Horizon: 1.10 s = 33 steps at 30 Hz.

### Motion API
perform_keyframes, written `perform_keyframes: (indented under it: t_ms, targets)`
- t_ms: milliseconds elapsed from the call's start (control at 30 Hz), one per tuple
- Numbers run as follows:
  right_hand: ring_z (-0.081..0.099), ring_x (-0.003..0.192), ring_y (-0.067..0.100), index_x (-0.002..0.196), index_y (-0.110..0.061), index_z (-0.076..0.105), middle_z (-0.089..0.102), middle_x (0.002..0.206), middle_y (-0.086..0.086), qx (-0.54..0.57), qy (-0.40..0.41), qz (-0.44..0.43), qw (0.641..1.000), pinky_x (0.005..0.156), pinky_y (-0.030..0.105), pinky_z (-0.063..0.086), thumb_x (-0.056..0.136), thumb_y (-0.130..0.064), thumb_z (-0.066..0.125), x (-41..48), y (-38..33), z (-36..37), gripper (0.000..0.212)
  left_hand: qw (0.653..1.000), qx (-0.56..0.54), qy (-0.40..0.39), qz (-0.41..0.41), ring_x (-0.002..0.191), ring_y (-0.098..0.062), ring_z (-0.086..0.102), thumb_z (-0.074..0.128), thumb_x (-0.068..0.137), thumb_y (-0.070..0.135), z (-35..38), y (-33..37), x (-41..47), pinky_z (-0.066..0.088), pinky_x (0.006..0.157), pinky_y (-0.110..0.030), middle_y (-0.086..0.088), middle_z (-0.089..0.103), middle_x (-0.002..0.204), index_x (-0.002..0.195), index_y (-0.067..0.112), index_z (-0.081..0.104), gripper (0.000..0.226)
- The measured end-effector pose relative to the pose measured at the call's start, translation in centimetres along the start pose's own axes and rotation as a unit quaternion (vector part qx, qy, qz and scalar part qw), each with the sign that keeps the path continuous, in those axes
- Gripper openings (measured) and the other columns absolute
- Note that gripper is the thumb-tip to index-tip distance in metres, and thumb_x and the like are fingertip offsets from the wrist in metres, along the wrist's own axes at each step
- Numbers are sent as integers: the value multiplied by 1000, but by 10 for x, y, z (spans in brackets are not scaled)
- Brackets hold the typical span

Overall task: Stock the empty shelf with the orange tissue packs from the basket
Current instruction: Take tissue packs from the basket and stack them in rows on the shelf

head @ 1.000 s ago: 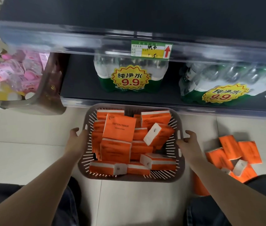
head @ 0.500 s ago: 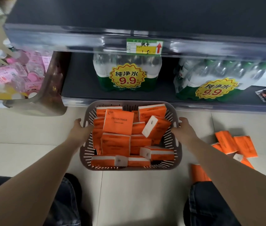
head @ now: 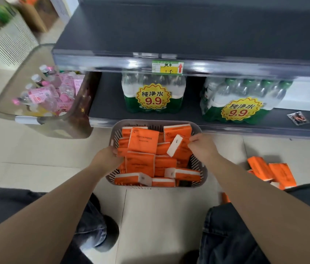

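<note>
**Hands in basket**

The orange tissue packs (head: 140, 164) lie in the basket (head: 114, 137), at the lower shelf (head: 108, 103) front edge. The right hand (head: 202, 147) pinches a tilted pack (head: 182, 151) near the right rim. The left hand (head: 106, 156) touches packs at the left rim; its grip is unclear.

The basket (head: 114, 138) is presenting matt grey slotted plastic; the tissue packs (head: 143, 139) are showing smooth orange film wrap.
</note>
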State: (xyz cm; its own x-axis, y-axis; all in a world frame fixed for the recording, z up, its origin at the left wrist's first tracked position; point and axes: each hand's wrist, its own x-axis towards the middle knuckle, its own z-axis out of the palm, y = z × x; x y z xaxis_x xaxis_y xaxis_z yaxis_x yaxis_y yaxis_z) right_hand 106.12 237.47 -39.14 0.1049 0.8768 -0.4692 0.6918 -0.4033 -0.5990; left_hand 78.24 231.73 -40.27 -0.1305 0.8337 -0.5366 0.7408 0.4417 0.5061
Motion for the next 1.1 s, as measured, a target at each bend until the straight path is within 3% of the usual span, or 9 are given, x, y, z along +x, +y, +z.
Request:
perform_keyframes:
  t_ms: [133,300,500,633,733,767,867,967,1100]
  targets:
    - [57,89,16,108,-20,62,61,102,0,-18,-40,-12,999,82,32,48,95,-28,49,-6,-12,7,20,999,-48,-16,-9,61,0,62,63,88,37,7,6,-1,41,54,-16,13,65,67,77,26,63,16]
    - [47,65,6,88,-20,59,49,73,-9,-41,-71,-7,997,55,21,35,95,-21,49,2,-22,21,12,998,-46,-34,-19,70,-6,62,66,87,35,17,-3,13,45,61,-21,11,66,75,78,27,63,12]
    - [62,80,22,90,-11,67,65,82,4,50,-136,28,989,83,38,51,90,-21,55,27,-37,55,16,995,-49,-76,-39,85,-14,61,64,88,43,33,-21,48,47,80,-30,11,61,85,97,30,57,17]
    - [58,76,15,104,-15,62,64,94,5,83,-125,52,987,62,28,43,91,-24,55,53,-48,83,17,986,-112,-112,-58,90,-17,61,64,87,44,43,-30,63,46,85,-35,13,61,88,94,35,53,16]
    - [56,72,11,98,-14,59,62,85,2,105,-102,50,988,55,23,36,93,-25,53,70,-50,104,13,974,-164,-129,-90,91,-19,63,70,84,39,48,-39,73,46,79,-33,9,65,90,92,34,55,17]
    - [54,69,10,91,-21,54,60,83,0,117,-100,55,987,57,24,38,93,-25,53,73,-52,109,5,970,-175,-134,-101,93,-21,64,72,83,37,49,-42,77,48,82,-35,5,66,94,97,33,57,21]
    - [55,81,14,80,-31,44,58,92,-1,146,-103,60,982,82,33,47,92,-26,56,83,-50,123,18,956,-216,-157,-120,104,-26,63,74,82,29,54,-48,86,49,96,-45,-2,67,110,117,28,56,39]
    - [56,112,25,103,-28,49,59,120,4,147,-107,79,980,102,46,44,89,-25,62,88,-47,128,19,948,-238,-180,-113,101,-20,61,75,81,29,59,-51,92,48,93,-41,6,65,107,115,35,52,41]
    - [55,118,28,128,-20,52,59,127,5,175,-123,117,970,99,48,46,87,-26,65,91,-44,129,43,946,-235,-188,-119,101,-19,62,72,84,25,63,-52,92,47,84,-34,5,65,109,115,27,55,35]
